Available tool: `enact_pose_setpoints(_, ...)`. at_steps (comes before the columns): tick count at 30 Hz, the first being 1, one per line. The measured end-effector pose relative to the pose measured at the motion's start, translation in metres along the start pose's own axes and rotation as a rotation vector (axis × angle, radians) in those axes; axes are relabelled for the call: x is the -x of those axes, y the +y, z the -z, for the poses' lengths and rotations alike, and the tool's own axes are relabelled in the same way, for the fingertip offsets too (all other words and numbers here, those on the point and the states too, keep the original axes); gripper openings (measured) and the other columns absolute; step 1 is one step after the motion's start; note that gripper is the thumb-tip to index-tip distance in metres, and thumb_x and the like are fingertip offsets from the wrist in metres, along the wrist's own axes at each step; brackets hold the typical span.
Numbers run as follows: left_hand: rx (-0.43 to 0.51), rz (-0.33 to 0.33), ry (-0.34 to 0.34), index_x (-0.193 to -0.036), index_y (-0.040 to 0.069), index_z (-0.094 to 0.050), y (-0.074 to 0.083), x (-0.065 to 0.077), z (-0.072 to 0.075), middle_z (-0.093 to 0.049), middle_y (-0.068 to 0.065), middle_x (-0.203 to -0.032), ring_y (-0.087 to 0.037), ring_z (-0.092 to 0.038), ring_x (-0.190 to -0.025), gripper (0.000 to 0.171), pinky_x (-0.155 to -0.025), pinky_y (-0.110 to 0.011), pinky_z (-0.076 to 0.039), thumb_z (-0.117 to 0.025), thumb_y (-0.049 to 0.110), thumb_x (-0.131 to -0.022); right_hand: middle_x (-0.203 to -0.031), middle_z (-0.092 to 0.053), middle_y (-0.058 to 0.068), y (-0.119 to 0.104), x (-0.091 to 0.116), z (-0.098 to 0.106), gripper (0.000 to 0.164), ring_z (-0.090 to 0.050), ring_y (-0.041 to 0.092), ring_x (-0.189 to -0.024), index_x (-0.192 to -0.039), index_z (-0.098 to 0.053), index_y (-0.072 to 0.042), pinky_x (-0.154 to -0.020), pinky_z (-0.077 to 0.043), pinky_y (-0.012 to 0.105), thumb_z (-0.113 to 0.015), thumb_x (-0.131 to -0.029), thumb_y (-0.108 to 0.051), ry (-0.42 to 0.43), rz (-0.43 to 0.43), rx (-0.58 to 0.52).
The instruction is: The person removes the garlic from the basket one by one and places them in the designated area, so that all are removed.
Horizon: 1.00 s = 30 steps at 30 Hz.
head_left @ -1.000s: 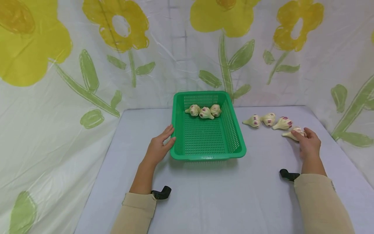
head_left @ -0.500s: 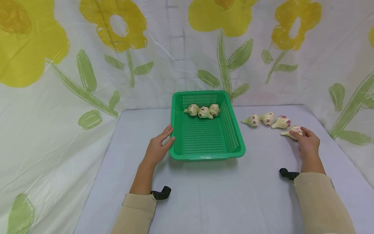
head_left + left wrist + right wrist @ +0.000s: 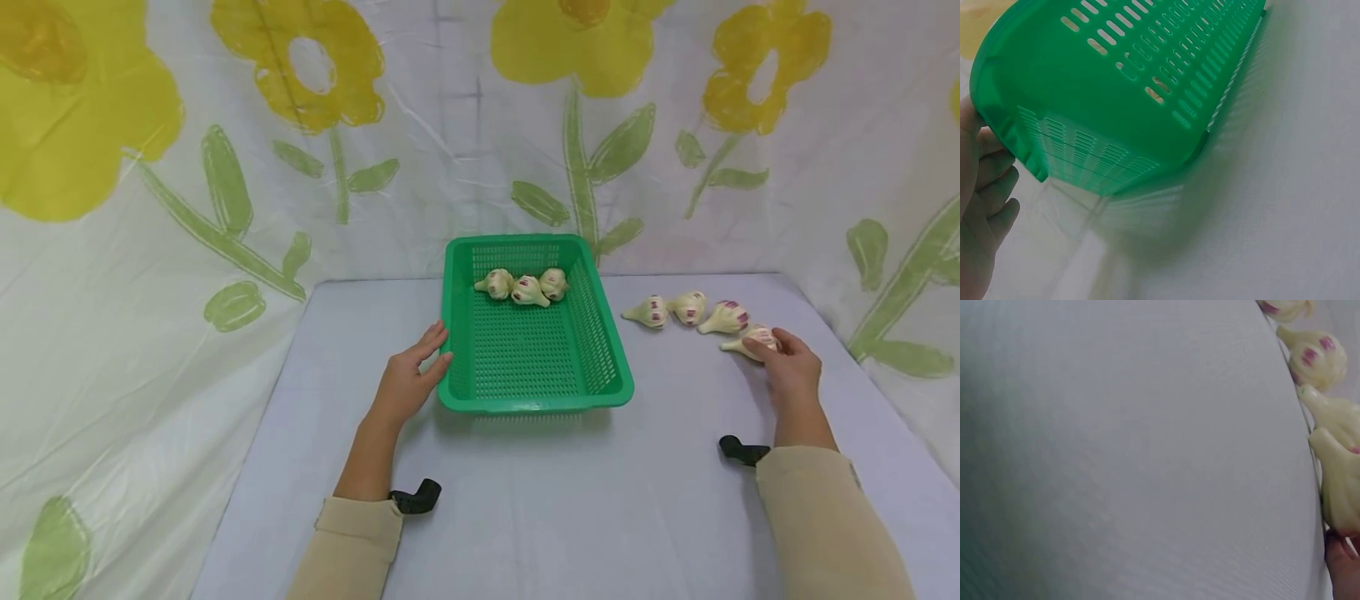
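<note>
A green plastic basket (image 3: 525, 358) stands on the table with three garlic bulbs (image 3: 528, 291) at its far end. My left hand (image 3: 405, 379) lies against the basket's left side. Its fingers are extended along the rim, and in the left wrist view the lower fingers (image 3: 999, 187) hang loosely without curling round it. To the right of the basket, my right hand (image 3: 797, 367) holds a garlic bulb (image 3: 761, 337) between thumb and fingers, its stem pointing left. In the right wrist view only that bulb's stem side (image 3: 1338, 481) and a bit of the hand show.
Three more garlic bulbs (image 3: 687, 307) lie in a slanting row between the basket and my right hand. A white cloth covers the table (image 3: 577, 508). Behind it hangs a white curtain (image 3: 420, 225) with painted yellow flowers.
Almost nothing differs. The view shifts slightly; both hands, the basket and the garlic bulbs keep their places, with the right hand still on the nearest bulb.
</note>
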State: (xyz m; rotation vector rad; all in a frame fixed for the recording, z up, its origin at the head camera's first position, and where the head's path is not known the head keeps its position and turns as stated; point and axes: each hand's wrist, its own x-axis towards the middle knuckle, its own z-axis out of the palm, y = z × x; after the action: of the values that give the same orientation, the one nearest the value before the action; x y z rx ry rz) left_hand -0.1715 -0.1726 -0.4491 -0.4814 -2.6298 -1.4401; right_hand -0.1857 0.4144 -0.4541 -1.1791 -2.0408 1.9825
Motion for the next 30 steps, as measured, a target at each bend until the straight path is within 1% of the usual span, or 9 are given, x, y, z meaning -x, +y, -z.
enact_pose_setpoints(2, 0.003, 0.003, -0.002, -0.146, 0.018, -0.049, 0.001, 0.0, 0.001, -0.038, 0.013, -0.154, -0.009, -0.034, -0.144, 0.051, -0.116, -0.04, -0.035, -0.056, 0.039, -0.1, -0.16, -0.026, -0.013, 0.0, 0.001, 0.0, 0.095, -0.033, 0.003, -0.135, -0.153, -0.034, -0.035, -0.117, -0.025, 0.02, -0.086, -0.073, -0.039, -0.002, 0.018, 0.017)
enact_pose_setpoints(4, 0.004, 0.005, -0.005, -0.146, 0.017, -0.049, 0.001, 0.0, 0.001, -0.038, 0.013, -0.154, -0.009, -0.034, -0.144, 0.051, -0.115, -0.04, -0.036, -0.057, 0.037, -0.1, -0.162, -0.024, -0.011, -0.003, 0.002, 0.001, 0.093, -0.031, 0.006, -0.139, -0.154, -0.032, -0.034, -0.118, -0.025, 0.021, -0.082, -0.076, -0.044, -0.005, 0.038, 0.08)
enact_pose_setpoints(9, 0.003, 0.002, -0.009, -0.146, 0.016, -0.049, 0.001, 0.001, 0.002, -0.038, 0.011, -0.155, -0.011, -0.035, -0.144, 0.051, -0.115, -0.041, -0.036, -0.057, 0.036, -0.1, -0.166, -0.014, -0.005, -0.018, 0.006, 0.002, 0.092, -0.016, 0.019, -0.151, -0.157, -0.025, -0.031, -0.123, -0.02, 0.038, -0.071, -0.081, -0.058, -0.006, 0.101, 0.268)
enact_pose_setpoints(12, 0.003, -0.003, -0.012, -0.146, 0.015, -0.049, 0.002, 0.0, 0.003, -0.039, 0.01, -0.155, -0.012, -0.035, -0.144, 0.051, -0.115, -0.042, -0.036, -0.057, 0.036, -0.1, -0.166, -0.01, -0.002, -0.03, 0.01, 0.002, 0.093, -0.012, 0.024, -0.152, -0.158, -0.022, -0.029, -0.123, -0.02, 0.043, -0.068, -0.083, -0.059, 0.0, 0.143, 0.306)
enact_pose_setpoints(16, -0.001, -0.013, -0.011, -0.146, 0.014, -0.049, 0.002, -0.001, 0.002, -0.039, 0.01, -0.155, -0.012, -0.035, -0.144, 0.052, -0.115, -0.041, -0.036, -0.058, 0.036, -0.1, -0.166, -0.008, -0.007, -0.05, 0.017, -0.004, 0.094, -0.008, 0.024, -0.153, -0.157, -0.022, -0.035, -0.122, -0.019, 0.047, -0.069, -0.08, -0.062, 0.02, 0.181, 0.303)
enact_pose_setpoints(18, -0.001, -0.014, -0.009, -0.146, 0.014, -0.049, 0.002, -0.001, 0.002, -0.039, 0.01, -0.155, -0.01, -0.035, -0.144, 0.051, -0.115, -0.04, -0.035, -0.058, 0.035, -0.1, -0.166, -0.01, -0.01, -0.063, 0.023, -0.01, 0.093, -0.007, 0.024, -0.153, -0.156, -0.023, -0.039, -0.122, -0.02, 0.048, -0.069, -0.079, -0.063, 0.028, 0.204, 0.302)
enact_pose_setpoints(21, -0.003, -0.02, -0.006, -0.145, 0.014, -0.049, 0.001, -0.001, 0.001, -0.039, 0.009, -0.155, -0.012, -0.036, -0.144, 0.051, -0.115, -0.041, -0.036, -0.058, 0.035, -0.1, -0.165, -0.013, -0.01, -0.082, 0.032, -0.024, 0.089, -0.01, 0.023, -0.153, -0.154, -0.026, -0.043, -0.121, -0.023, 0.047, -0.07, -0.078, -0.063, 0.027, 0.259, 0.302)
enact_pose_setpoints(26, -0.007, -0.019, -0.005, -0.146, 0.014, -0.049, 0.001, 0.0, 0.001, -0.039, 0.009, -0.155, -0.014, -0.037, -0.144, 0.051, -0.115, -0.042, -0.036, -0.058, 0.035, -0.1, -0.163, -0.02, -0.014, -0.114, 0.053, -0.055, 0.083, -0.013, 0.016, -0.153, -0.151, -0.032, -0.043, -0.121, -0.022, 0.05, -0.071, -0.08, -0.059, -0.057, 0.386, 0.288)
enact_pose_setpoints(30, -0.007, -0.009, -0.004, -0.146, 0.013, -0.049, 0.001, 0.001, 0.001, -0.039, 0.01, -0.155, -0.013, -0.036, -0.144, 0.052, -0.116, -0.042, -0.035, -0.057, 0.036, -0.1, -0.16, -0.028, -0.016, -0.135, 0.072, -0.085, 0.077, -0.018, 0.012, -0.151, -0.151, -0.036, -0.04, -0.122, -0.02, 0.05, -0.072, -0.084, -0.051, -0.141, 0.506, 0.285)
